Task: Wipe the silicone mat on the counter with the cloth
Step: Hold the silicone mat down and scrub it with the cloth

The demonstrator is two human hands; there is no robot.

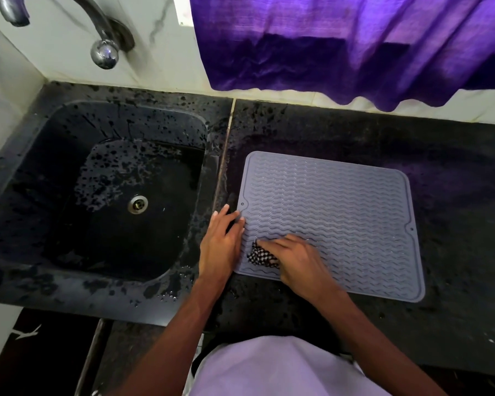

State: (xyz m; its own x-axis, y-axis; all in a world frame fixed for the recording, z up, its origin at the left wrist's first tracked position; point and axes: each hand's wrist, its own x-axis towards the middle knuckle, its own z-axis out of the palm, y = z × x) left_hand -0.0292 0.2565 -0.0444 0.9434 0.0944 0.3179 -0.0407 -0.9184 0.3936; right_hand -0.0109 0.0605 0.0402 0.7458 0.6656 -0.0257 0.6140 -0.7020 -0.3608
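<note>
A grey silicone mat [340, 207] with wavy ridges lies flat on the dark speckled counter [455, 252], right of the sink. A small black-and-white checked cloth [259, 255] sits on the mat's near left corner. My right hand [295, 260] lies over the cloth and presses it onto the mat, fingers pointing left; most of the cloth is hidden under the hand. My left hand [222, 241] rests flat with straight fingers on the mat's left edge, partly on the counter.
A black sink [69, 172] with a metal drain [137, 204] and water drops takes up the left side. A chrome tap [103, 50] comes out of the tiled wall. A purple curtain [355, 44] hangs above the counter's back edge.
</note>
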